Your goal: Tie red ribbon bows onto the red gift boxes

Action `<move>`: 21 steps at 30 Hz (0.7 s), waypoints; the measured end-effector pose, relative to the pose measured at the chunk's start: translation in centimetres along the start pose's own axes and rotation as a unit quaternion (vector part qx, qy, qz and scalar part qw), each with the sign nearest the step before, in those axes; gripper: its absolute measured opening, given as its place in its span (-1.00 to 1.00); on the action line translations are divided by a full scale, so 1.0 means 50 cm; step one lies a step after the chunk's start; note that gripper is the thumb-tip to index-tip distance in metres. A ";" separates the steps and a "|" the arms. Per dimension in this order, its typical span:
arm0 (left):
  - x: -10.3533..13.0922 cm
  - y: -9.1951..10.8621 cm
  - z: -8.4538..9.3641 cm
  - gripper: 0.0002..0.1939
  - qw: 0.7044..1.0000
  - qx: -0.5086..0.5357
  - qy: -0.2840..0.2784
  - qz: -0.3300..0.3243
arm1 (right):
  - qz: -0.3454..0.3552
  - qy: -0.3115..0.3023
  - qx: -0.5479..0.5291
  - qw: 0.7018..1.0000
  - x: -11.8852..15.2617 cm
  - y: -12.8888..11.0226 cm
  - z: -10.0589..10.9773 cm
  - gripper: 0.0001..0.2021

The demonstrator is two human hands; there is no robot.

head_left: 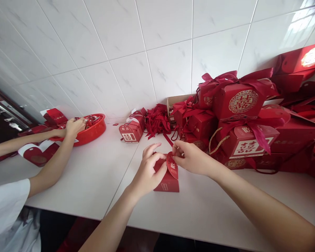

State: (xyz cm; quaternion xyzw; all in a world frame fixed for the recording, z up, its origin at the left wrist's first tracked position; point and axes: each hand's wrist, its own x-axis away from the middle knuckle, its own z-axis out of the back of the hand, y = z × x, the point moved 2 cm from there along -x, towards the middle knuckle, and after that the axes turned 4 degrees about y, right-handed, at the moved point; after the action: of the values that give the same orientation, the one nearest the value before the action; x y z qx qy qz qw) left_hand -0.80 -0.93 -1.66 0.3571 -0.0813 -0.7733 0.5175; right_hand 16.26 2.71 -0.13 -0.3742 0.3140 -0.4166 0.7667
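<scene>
A small red gift box with gold print stands on the white table in front of me, its rounded top flap folded up and over. My left hand holds the box top from the left, thumb against the flap and the other fingers bent over the far side. At the flap's upper right edge, my right hand is closed in a pinch. A strip of red ribbon runs into its fingers from behind; the fingertips partly hide the ribbon's end.
Behind the box lie a heap of red ribbons and a finished-looking box. Bow-tied boxes are stacked at right. At left, a co-worker's hand reaches into a red basin of small packets; an unfolded box lies nearby.
</scene>
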 end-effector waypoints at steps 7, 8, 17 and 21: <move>-0.005 0.001 0.009 -0.88 0.997 0.078 0.015 0.019 | 0.039 0.045 0.071 0.996 -0.002 -0.001 0.000 -0.83; -0.006 0.001 0.011 -0.86 0.994 0.103 0.019 0.031 | 0.059 0.059 0.081 0.993 -0.004 -0.001 0.001 -0.78; 0.004 -0.038 0.006 -0.81 0.928 0.357 0.060 0.094 | 0.134 0.051 -0.043 0.989 -0.012 -0.029 -0.016 -0.87; 0.026 -0.056 -0.008 -0.46 0.954 0.287 -0.037 0.080 | 0.146 0.092 -0.116 0.978 0.045 -0.084 0.057 -0.78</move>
State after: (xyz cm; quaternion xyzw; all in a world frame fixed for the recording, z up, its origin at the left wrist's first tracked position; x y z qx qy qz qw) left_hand -2.91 -0.69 -3.97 0.4540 -0.3466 -0.6864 0.4501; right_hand 17.84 0.07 4.51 -0.3703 0.4807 -0.2935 0.7387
